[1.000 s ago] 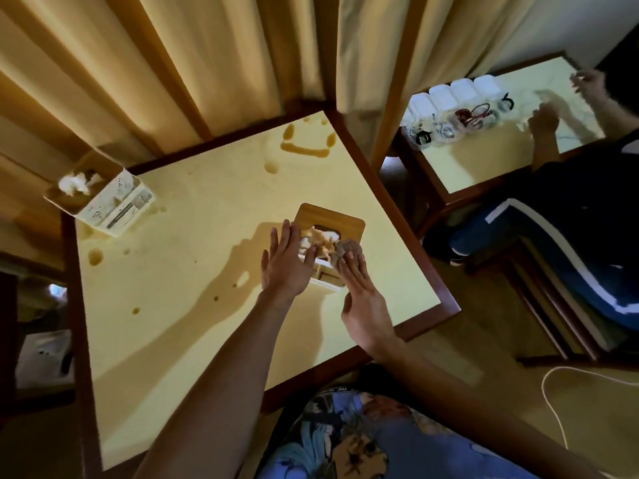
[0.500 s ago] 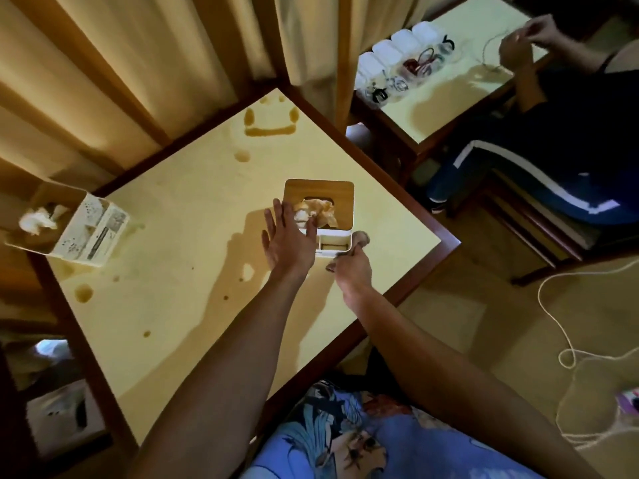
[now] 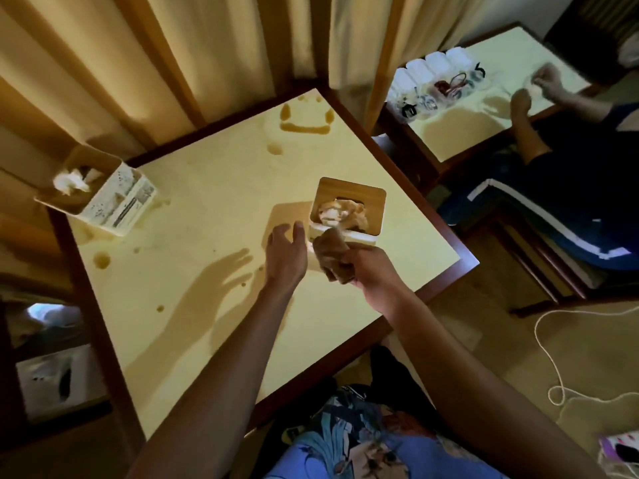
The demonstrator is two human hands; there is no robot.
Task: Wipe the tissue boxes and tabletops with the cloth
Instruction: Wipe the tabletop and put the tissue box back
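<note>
yellow tabletop (image 3: 207,209), spill spots. left hand (image 3: 285,254) spread, bracing tissue box (image 3: 347,209); right hand (image 3: 371,271) clutching cloth (image 3: 333,255), wiping box's near side. next: other faces, likely.

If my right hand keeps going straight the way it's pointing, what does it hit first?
Most likely the tissue box with the wooden lid: the cloth in your right hand already sits at its near white side, though contact is unclear.

Both forearms are bare, with no sleeves, watch or rings showing on the left hand (image 3: 285,252) or the right hand (image 3: 375,271). Below the table (image 3: 193,305) edge, a blue garment (image 3: 373,444) carries a cartoon print in pale blue, black and orange.
</note>
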